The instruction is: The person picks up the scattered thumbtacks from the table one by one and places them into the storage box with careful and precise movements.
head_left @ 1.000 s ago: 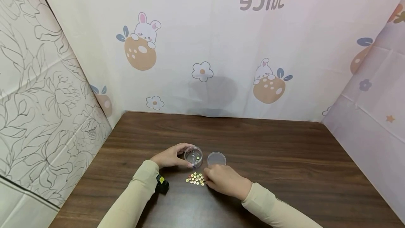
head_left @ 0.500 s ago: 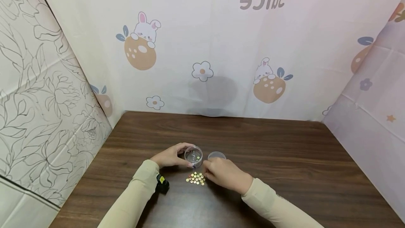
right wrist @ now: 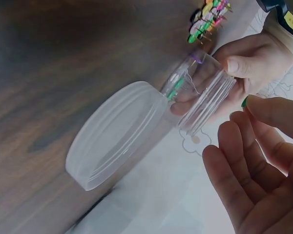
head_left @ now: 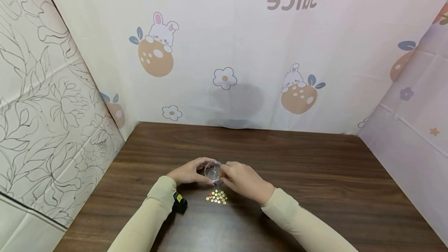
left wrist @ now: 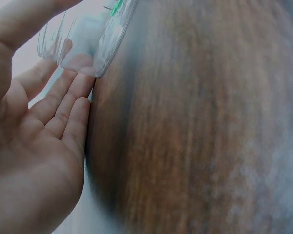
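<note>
My left hand [head_left: 189, 172] holds a clear round plastic jar [head_left: 211, 169] upright on the table, thumb on the near side and fingers round the far side. In the right wrist view, a green thumbtack [right wrist: 176, 88] and a purple one [right wrist: 196, 59] show in the jar. Over the jar's open mouth is my right hand [head_left: 245, 182], its thumb and forefinger pinching a thumbtack with a green head [right wrist: 244, 101]. A cluster of loose thumbtacks [head_left: 217, 196], points up, lies in front of the jar. The clear lid [right wrist: 117, 136] rests beside the jar, hidden behind my right hand in the head view.
The dark wooden table [head_left: 315, 189] extends to both sides of the hands. A black wrist device [head_left: 180, 203] with a yellow label is on the left wrist. A printed curtain [head_left: 196, 49] rises along the table's back edge.
My right hand has moved from the right edge of the thumbtack cluster up and left to the jar's mouth, now covering the lid. My left hand and the jar have stayed in place.
</note>
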Demonstrator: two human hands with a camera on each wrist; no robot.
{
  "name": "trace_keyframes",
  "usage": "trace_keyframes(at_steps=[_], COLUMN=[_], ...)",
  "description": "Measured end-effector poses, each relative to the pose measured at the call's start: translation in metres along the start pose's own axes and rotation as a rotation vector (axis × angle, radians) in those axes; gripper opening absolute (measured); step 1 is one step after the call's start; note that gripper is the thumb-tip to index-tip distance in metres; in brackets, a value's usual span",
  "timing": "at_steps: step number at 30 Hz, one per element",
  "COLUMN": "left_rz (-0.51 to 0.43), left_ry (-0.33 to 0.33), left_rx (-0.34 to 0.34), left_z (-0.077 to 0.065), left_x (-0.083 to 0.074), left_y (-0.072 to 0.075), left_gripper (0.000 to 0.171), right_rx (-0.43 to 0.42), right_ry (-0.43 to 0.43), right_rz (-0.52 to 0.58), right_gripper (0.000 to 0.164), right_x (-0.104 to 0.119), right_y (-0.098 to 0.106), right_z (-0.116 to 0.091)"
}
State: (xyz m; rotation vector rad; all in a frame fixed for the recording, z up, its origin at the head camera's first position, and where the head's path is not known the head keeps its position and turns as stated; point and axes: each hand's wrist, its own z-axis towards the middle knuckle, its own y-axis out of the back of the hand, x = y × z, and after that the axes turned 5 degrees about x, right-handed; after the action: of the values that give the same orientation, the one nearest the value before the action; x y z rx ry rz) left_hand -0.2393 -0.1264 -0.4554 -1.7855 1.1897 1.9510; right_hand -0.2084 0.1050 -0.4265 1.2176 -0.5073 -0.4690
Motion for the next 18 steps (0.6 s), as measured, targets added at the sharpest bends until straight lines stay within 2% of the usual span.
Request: trace_keyframes(at_steps=[18], left_rz=[-0.011], left_ry=[0.012], left_rx=[0.0], left_z=[0.0], left_x=[0.001], left_y=[-0.001], left_gripper=[0.064], right_rx=[0.033], right_ry=[-0.035], right_rz=[0.05], right_gripper=[0.004], right_x=[-0.005], right_y=[-0.007], right_z=[0.025])
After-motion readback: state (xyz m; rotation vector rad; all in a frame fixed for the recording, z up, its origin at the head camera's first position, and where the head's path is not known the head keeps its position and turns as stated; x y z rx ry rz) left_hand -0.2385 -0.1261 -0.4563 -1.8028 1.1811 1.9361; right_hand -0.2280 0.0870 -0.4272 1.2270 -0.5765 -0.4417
